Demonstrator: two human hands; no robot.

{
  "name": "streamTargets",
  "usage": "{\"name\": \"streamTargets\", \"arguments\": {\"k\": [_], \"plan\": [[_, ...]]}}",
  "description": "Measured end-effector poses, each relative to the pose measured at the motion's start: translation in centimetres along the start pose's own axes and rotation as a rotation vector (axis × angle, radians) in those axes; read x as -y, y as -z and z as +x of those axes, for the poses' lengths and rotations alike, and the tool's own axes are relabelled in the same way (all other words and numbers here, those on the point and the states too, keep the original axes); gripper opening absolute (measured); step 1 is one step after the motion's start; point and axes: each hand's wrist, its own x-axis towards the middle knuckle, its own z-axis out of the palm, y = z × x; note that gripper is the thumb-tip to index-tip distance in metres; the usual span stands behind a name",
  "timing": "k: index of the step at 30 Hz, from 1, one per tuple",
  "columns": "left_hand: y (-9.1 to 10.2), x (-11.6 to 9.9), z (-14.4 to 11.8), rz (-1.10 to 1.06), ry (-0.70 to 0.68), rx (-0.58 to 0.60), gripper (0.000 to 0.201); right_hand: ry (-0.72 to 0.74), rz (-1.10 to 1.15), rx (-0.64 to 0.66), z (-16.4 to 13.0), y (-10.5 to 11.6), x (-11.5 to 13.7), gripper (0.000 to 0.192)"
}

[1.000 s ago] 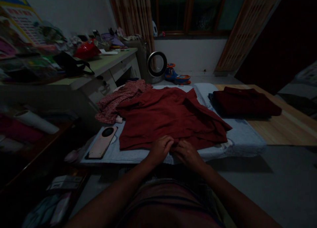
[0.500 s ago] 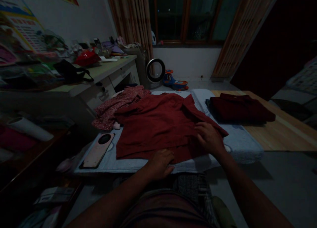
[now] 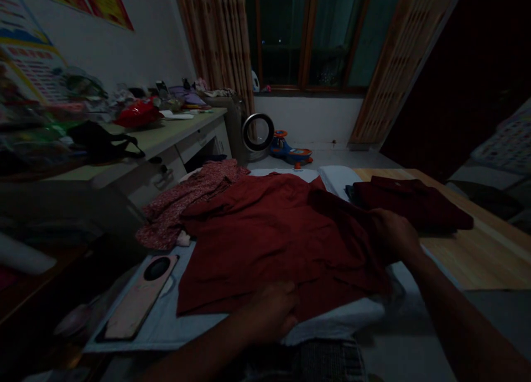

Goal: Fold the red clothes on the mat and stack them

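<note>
The red shirt (image 3: 265, 238) spreads beneath the left hand (image 3: 274, 307), which is half curled at the hem, its grip unclear, while the right hand (image 3: 394, 233) closes on its side. Folded dark-red clothing (image 3: 410, 202) sits just beyond the right hand; a phone (image 3: 139, 299) lies left of the left.

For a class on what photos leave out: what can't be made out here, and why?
In the head view:
Left hand: dimness and blur hide whether it grips the red garment.
Right hand: fingertips lost in shadow against that garment.
Phone: screen face down, hidden by its body.
White roll: cut off by the left edge.
Poster: print too small and blurred to read.
</note>
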Motion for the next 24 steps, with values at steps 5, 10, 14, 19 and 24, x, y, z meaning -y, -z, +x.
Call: {"name": "streamTargets", "arguments": {"k": [5,10,14,19,24], "plan": [[2.2,1.3,0.7,-0.175,-0.051,0.166,0.018,-0.164,-0.169,-0.015,1.0,2.6,-4.7,0.035],[5.2,4.7,2.2,-0.435,-0.045,0.240,0.026,-0.127,-0.400,0.089,3.6,3.7,-4.2,0.022],[8.6,10.1,5.7,-0.368,0.063,-0.109,0.025,0.125,-0.278,0.160,7.0,1.6,1.7,0.034],[10.0,18.9,10.0,0.085,0.298,-0.405,0.025,0.176,-0.181,0.294,10.5,-3.3,6.5,0.044],[8.1,24.8,10.2,0.241,0.475,-0.234,0.033,0.173,-0.181,0.254,12.2,-2.6,5.0,0.040]]}}
